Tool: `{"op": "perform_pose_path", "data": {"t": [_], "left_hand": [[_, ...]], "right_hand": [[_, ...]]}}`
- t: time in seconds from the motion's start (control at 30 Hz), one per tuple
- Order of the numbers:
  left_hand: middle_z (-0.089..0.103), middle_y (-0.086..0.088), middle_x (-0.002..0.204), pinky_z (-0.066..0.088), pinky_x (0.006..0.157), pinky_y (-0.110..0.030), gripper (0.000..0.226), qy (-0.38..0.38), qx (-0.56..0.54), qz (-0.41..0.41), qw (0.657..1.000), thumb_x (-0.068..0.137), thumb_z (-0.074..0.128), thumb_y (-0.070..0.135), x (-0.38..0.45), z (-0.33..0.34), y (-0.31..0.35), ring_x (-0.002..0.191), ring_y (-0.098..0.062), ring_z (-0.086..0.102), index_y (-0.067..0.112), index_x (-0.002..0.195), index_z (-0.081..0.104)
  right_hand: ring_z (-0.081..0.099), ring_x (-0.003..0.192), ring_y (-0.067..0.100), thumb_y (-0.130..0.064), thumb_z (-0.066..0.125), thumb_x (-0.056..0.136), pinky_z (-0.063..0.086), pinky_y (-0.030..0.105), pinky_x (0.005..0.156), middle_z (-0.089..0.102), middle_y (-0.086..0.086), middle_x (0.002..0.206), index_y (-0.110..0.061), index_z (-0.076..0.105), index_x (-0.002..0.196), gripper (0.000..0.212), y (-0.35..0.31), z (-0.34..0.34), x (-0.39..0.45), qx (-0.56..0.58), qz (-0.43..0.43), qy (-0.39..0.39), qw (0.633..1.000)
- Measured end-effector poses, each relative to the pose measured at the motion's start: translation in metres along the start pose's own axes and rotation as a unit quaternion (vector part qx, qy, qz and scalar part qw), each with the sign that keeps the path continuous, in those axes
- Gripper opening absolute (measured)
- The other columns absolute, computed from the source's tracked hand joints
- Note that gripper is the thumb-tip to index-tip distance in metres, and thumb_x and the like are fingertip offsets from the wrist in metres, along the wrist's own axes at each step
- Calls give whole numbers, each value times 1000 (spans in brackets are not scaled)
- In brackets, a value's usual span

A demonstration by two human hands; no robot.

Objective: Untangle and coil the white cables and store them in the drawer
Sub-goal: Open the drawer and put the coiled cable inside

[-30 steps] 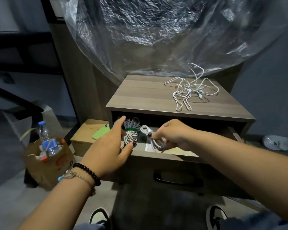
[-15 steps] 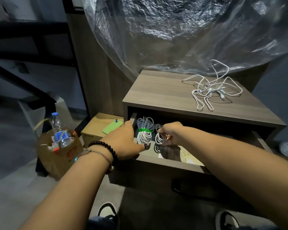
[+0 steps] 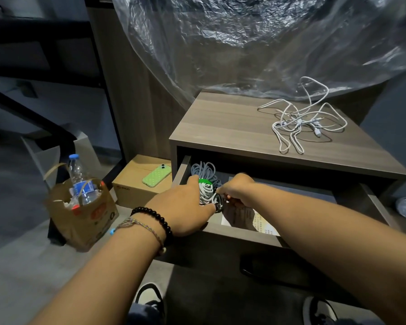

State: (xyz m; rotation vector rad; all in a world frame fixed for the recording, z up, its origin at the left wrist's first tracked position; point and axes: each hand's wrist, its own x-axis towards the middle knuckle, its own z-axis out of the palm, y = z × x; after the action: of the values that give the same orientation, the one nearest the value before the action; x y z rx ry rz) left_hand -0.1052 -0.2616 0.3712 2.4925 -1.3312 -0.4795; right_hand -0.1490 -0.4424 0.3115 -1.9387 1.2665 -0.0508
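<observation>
The nightstand's drawer stands pulled out. At its left end lies a coiled white cable with a green tie, with a greyer coil behind it. My left hand reaches into the drawer, fingers and thumb curled round the green-tied coil. My right hand is just to its right, fingers curled on a second coiled white cable that is mostly hidden under the hand. A tangle of loose white cables lies on the nightstand top, far right.
A printed paper lies on the drawer floor. Left of the nightstand a cardboard box carries a green phone; a paper bag holds a water bottle. A plastic sheet hangs behind. A lower drawer handle is below.
Both hands have gone deeper into the drawer's left end. The right hand has brought its coil down beside the green-tied coil, and the left hand has closed round that coil.
</observation>
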Motion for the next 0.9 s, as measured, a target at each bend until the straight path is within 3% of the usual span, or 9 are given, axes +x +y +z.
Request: {"op": "perform_pose_path", "data": {"t": [0.23,0.37,0.57,0.63,0.77,0.9], "left_hand": [[65,7,100,56,78,-36,52,98,29,64,993,93,42,50,-2,9,-5,85,-10,61,34,140,27],[67,10,85,56,73,-30,41,162,23,105,981,94,42,48,-7,8,-5,76,-3,61,37,133,38],[67,14,93,54,68,-24,40,197,40,169,965,94,38,51,-7,8,1,71,-1,58,33,130,45],[65,17,91,52,64,-21,41,202,53,194,958,94,35,53,-7,10,4,67,0,56,32,129,46],[66,15,91,51,63,-22,60,212,108,245,940,88,12,60,-6,23,16,74,-2,60,33,127,47],[68,12,94,53,68,-27,70,199,131,295,925,85,7,66,-5,30,27,82,-5,63,30,128,49]], "right_hand": [[55,73,20,-40,65,87,39,26,53,48,3,67,-13,47,69,37,-1,-5,-3,-127,-69,24,989],[56,68,21,-38,65,85,41,27,52,52,4,68,-12,52,70,33,-1,-18,-10,-171,-86,20,981],[46,53,19,-29,65,83,36,27,51,48,9,57,-9,51,59,34,12,-48,-38,-169,-124,68,975],[56,59,20,-31,63,85,44,30,56,62,16,66,-2,65,69,33,19,-60,-55,-163,-151,88,971],[63,72,12,-37,58,91,55,34,68,70,0,78,-14,72,81,28,48,-78,-103,-172,-226,129,950],[56,83,5,-49,42,91,51,32,75,61,-13,87,-25,68,92,36,84,-95,-134,-203,-297,158,920]]}}
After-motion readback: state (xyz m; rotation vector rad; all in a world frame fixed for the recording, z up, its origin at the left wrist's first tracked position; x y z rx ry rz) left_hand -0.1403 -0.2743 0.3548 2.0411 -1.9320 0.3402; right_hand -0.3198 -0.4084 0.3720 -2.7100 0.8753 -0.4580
